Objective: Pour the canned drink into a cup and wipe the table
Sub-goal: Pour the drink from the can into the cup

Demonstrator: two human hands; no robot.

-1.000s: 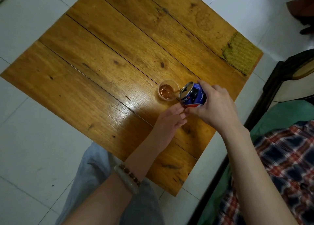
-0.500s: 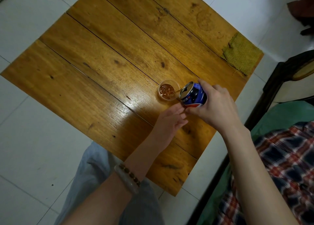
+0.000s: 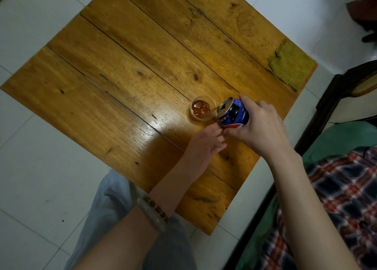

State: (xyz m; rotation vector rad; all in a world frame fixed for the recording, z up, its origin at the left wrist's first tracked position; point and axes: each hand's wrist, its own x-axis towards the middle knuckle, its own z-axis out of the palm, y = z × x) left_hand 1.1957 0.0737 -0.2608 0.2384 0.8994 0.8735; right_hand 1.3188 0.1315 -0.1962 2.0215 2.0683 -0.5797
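My right hand [image 3: 259,126] grips a blue drink can [image 3: 233,113], tilted left with its opened top at the rim of a small clear plastic cup [image 3: 202,110]. The cup stands on the wooden table [image 3: 130,69] and holds brown fizzy drink. My left hand [image 3: 204,147] rests on the table just below the can, fingers loosely apart and holding nothing, fingertips close to the can's lower edge. A yellow-green woven cloth [image 3: 291,65] lies flat at the table's far right corner.
White tiled floor [image 3: 36,167] surrounds the low table. A dark wooden chair frame [image 3: 346,90] and green and plaid fabric [image 3: 346,188] lie to the right. My grey-trousered knee [image 3: 114,204] sits below the table's near edge.
The drink level in the cup has risen and shows more bubbles. Can and both hands have stayed almost in place.
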